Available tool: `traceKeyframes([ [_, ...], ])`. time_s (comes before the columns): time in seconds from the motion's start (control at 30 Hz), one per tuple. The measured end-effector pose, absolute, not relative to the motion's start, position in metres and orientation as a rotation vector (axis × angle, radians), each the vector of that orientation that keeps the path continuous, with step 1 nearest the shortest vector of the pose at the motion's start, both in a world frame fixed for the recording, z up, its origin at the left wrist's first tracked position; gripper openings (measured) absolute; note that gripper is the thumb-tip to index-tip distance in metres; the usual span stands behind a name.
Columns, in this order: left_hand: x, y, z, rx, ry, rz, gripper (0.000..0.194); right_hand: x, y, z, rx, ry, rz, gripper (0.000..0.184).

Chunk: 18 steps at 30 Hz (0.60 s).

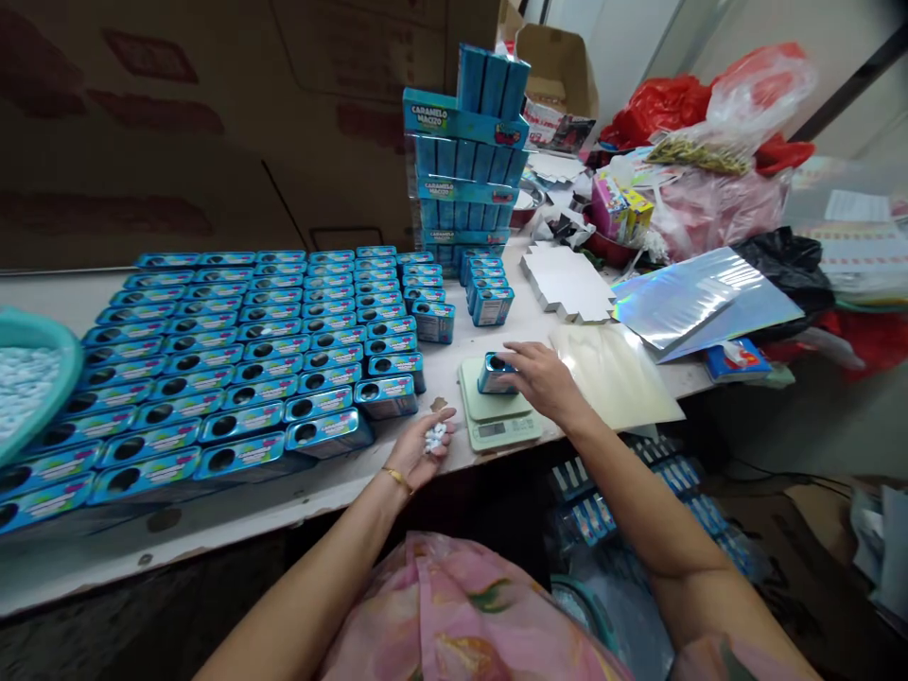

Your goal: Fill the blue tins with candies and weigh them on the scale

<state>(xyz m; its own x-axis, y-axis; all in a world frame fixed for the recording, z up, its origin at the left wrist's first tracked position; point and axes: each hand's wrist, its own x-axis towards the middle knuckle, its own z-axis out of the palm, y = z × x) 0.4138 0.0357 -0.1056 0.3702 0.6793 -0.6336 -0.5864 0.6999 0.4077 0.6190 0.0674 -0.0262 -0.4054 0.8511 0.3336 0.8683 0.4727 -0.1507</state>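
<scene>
In my left hand [420, 446], palm up and fingers curled, lies a small heap of white candies [435, 436]. It is near the table's front edge, just left of a pale green kitchen scale [495, 407]. A blue tin [492, 376] with a round hole in its top stands upright on the scale's platform. My right hand [543, 378] reaches over from the right, with thumb and fingers at the tin; they hide its right side. The scale's display is too dim to read. Rows of similar blue tins [242, 395] stand to the left, their holes facing up.
A turquoise basin [71, 364] of white candies stands at the far left. Boxed tins [464, 156] are stacked at the back. Right of the scale lie a cream sheet [614, 374], white card cutouts [567, 284] and shiny silver sheets [702, 298]. Plastic bags [734, 203] crowd the back right.
</scene>
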Motion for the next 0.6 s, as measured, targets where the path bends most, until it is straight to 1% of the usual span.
traceKeyframes([
  [0.07, 0.4, 0.023, -0.106, 0.01, 0.801, 0.797, 0.015, 0.625, 0.057, -0.025, -1.397, -2.189, 0.002, 0.024],
  [0.17, 0.389, -0.001, -0.109, -0.108, 0.831, 0.8, 0.016, 0.615, 0.024, -0.03, -1.373, -2.047, 0.096, 0.021],
  [0.23, 0.389, -0.017, -0.11, -0.171, 0.85, 0.79, 0.017, 0.594, -0.005, -0.04, -1.319, -2.145, 0.227, 0.02],
  [0.3, 0.394, -0.029, -0.111, -0.212, 0.811, 0.769, 0.018, 0.568, -0.032, -0.055, -1.178, -2.41, 0.339, 0.024],
  [0.4, 0.4, -0.04, -0.11, -0.249, 0.753, 0.722, 0.019, 0.539, -0.058, -0.077, -1.193, -2.624, 0.333, 0.029],
  [0.47, 0.402, -0.043, -0.109, -0.26, 0.758, 0.7, 0.02, 0.532, -0.065, -0.086, -1.243, -2.672, 0.322, 0.025],
  [0.6, 0.402, -0.047, -0.112, -0.241, 0.782, 0.673, 0.02, 0.537, -0.064, -0.091, -1.168, -2.752, 0.386, 0.016],
])
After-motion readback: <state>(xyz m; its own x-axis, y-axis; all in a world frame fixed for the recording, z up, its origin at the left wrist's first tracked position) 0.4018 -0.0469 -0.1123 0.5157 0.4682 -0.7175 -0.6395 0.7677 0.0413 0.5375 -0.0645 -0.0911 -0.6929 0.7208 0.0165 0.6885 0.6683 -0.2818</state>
